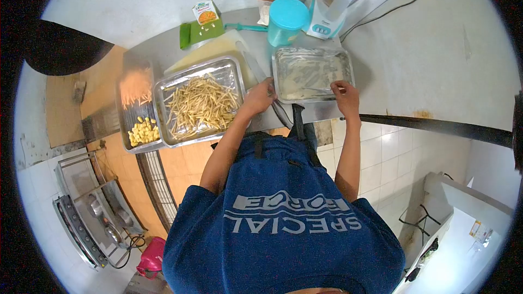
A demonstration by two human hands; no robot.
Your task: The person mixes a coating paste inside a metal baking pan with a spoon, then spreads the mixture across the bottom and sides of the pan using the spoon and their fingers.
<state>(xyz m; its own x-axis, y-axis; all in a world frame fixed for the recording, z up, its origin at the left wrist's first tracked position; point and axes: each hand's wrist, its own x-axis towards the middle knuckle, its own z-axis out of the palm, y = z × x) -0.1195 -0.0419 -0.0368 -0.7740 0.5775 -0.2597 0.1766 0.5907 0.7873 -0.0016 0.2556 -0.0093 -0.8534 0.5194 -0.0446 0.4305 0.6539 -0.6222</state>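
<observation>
A rectangular metal tray (310, 71) with a pale, wet-looking coating smeared over its bottom lies in front of me. My left hand (261, 98) is closed at the tray's left edge, its fingertips on the rim. Over the near right corner, my right hand (346, 99) pinches what looks like a thin utensil (320, 89), which lies low across the tray; its kind is unclear. To the left, a larger metal tray (240, 76) holds a heap of thin pale-brown strips (201, 103). A long knife blade (251, 64) rests beyond my left hand.
Farther left, another tray (128, 147) carries orange shreds (136, 86) and yellow chunks (144, 132). Along the back are a cutting board (204, 54), a small box (206, 13) on green wrapping (202, 31), a turquoise lidded container (286, 22) and a blender (327, 19). A wall stands at right.
</observation>
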